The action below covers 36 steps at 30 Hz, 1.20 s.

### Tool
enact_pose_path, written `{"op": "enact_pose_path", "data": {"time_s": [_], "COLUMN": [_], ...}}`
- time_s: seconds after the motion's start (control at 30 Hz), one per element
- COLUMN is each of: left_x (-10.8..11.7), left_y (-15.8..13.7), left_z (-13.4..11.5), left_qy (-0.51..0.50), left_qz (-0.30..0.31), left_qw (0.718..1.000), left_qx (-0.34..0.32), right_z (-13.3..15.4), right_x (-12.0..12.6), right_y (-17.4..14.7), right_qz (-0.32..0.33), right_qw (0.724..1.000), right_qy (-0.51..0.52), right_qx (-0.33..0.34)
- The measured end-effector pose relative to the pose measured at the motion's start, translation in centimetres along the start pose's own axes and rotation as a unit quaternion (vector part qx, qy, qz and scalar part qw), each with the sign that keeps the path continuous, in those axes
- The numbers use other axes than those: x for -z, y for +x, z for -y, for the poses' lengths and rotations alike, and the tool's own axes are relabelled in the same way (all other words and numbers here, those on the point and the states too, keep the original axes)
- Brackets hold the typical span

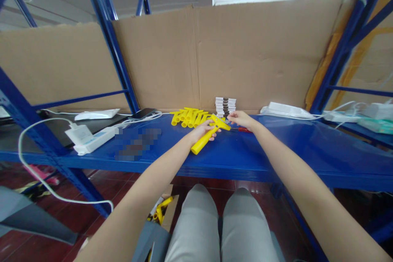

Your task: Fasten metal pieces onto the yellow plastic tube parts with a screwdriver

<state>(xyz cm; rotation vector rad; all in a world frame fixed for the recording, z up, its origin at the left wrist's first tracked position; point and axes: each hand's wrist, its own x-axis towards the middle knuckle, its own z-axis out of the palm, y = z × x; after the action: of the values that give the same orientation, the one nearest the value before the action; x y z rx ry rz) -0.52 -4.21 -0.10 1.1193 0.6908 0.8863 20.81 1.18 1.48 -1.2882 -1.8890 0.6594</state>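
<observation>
My left hand (202,132) is closed around the handle of a yellow T-shaped plastic scraper (201,144), held tilted above the blue shelf with its wide head toward the upper right. Close by the scraper's head, my right hand (241,118) has thumb and fingers pinched together; whatever is between them is too small to make out. Several more yellow scrapers (188,117) lie in a pile just behind my left hand. A stack of small white packets with dark middles (225,105) stands behind my hands. Under my right hand lies a red-handled tool (245,129), partly hidden.
The blue shelf (172,151) is backed by cardboard (245,49) and flanked by blue posts. At left are a power strip (100,138) with a charger and a phone (143,113); at right, a white package (285,110). Below, a box (168,215) holds yellow pieces.
</observation>
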Motion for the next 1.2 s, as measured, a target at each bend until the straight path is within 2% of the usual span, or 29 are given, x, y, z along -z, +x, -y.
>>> {"op": "enact_pose_path", "data": {"time_s": [0.07,0.17,0.27,0.4,0.63,0.87,0.97,1.07,1.2], "left_x": [-0.1,-0.2,-0.1,0.0,0.0,-0.3,-0.3,-0.2,-0.3], "left_y": [-0.1,-0.1,0.0,0.0,-0.2,-0.2,-0.1,-0.1,0.0], "left_z": [-0.3,-0.7,-0.9,-1.1,-1.2,-1.1,-1.1,-1.0,-0.8], "left_qy": [-0.017,-0.045,-0.065,-0.07,-0.077,-0.1,-0.103,-0.09,-0.075], "left_qz": [-0.026,-0.079,-0.164,-0.252,-0.284,-0.301,-0.305,-0.305,-0.305], "left_qw": [0.999,0.994,0.98,0.953,0.94,0.93,0.926,0.928,0.936], "left_qx": [-0.018,-0.053,-0.093,-0.151,-0.171,-0.184,-0.199,-0.192,-0.162], "right_z": [-0.9,-2.1,-2.9,-3.3,-2.4,-1.3,-0.8,-0.3,0.2], "right_x": [0.8,1.8,2.5,2.8,2.7,2.9,3.4,3.5,3.2], "right_y": [0.4,0.6,0.6,0.5,-0.2,-0.7,-0.7,-0.8,-0.6], "right_qz": [-0.013,0.039,0.106,0.13,0.129,0.127,0.086,0.004,-0.089], "right_qw": [0.994,0.974,0.962,0.956,0.946,0.934,0.942,0.955,0.947], "right_qy": [-0.109,-0.22,-0.251,-0.263,-0.296,-0.334,-0.325,-0.297,-0.306], "right_qx": [0.029,0.019,0.015,0.02,-0.005,0.011,0.004,0.0,0.041]}}
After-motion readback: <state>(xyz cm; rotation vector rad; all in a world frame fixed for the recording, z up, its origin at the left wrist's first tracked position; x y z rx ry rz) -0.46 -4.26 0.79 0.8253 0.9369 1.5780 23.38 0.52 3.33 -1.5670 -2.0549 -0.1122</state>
